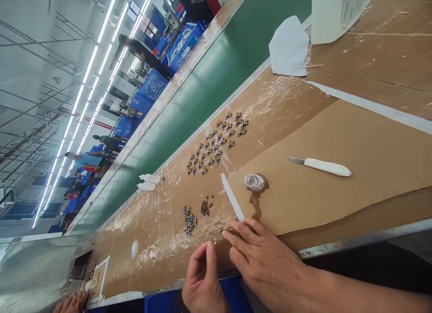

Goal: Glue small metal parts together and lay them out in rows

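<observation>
My left hand [202,279] is at the bottom edge, thumb and forefinger pinched on a tiny dark part [213,241] just above the taped brown worktop [151,241]. My right hand [261,257] lies beside it, fingers stretched flat on the worktop, tips close to that part and to a white strip [232,203]. Just beyond the fingers are a small heap of blue-and-gold parts [189,221] and a few brown rings [205,208]. Farther off, many of the same blue-and-gold parts stand in rows [216,142].
A cardboard sheet [337,187] carries a small round dish with a brown spill [255,182] and a white-handled knife [324,166]. Two white bottles [148,181] lie by the green conveyor belt [202,97]. Another person's hand [70,302] shows bottom left. A white box [337,11] stands far right.
</observation>
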`<act>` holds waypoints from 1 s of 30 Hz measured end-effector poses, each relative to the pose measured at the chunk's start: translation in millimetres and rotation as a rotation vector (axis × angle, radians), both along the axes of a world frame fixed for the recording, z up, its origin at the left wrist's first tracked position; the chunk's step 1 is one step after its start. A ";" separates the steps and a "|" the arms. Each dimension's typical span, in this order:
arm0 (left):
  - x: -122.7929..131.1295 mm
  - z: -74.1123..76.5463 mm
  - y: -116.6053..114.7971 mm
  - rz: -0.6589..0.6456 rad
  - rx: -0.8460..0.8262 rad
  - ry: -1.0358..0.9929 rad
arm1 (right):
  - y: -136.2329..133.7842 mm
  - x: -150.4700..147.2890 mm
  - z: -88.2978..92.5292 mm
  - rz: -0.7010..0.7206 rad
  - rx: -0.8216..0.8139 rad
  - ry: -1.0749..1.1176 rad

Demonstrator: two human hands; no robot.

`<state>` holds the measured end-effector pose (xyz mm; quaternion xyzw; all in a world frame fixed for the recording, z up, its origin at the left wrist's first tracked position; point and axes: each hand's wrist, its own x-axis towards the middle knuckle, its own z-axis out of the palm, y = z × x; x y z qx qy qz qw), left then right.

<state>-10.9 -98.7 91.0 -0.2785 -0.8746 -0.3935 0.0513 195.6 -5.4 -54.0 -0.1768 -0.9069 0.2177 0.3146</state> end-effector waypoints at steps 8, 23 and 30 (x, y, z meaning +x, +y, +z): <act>-19.0 15.9 -9.4 0.041 0.092 0.126 | -4.6 5.4 -5.7 -0.011 0.012 0.051; 75.3 -104.4 29.4 -0.118 -0.016 -0.273 | -3.1 31.1 -2.1 0.004 0.080 0.149; 62.8 -105.9 30.8 -0.088 -0.031 -0.337 | -3.1 30.9 -1.5 -0.003 0.050 0.148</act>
